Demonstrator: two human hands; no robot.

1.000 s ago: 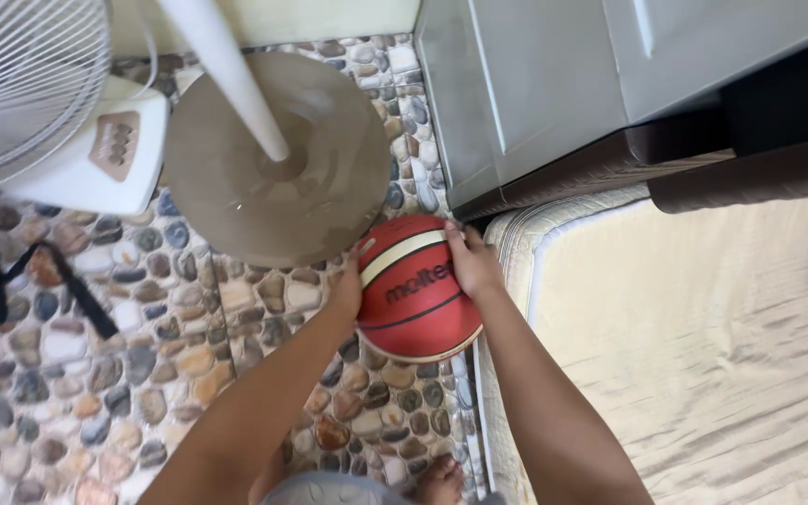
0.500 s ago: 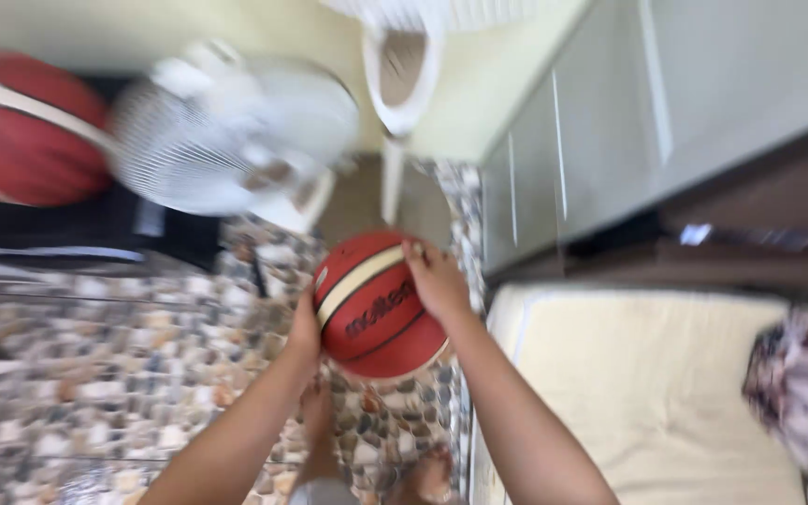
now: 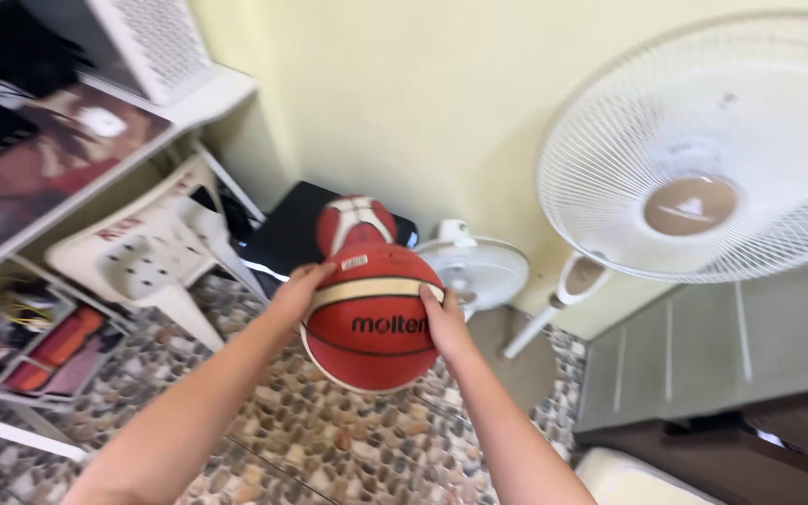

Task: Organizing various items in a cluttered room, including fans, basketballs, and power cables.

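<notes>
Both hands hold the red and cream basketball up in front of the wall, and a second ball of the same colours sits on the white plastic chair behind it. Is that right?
Not quite. In the head view the left hand and right hand do hold the basketball, but the second ball rests on a black case by the wall, not on the white plastic chair, which is bare.

Head cam only, facing fwd-down, close, toward wall [image 3: 441,103], floor [image 3: 348,449].
</notes>
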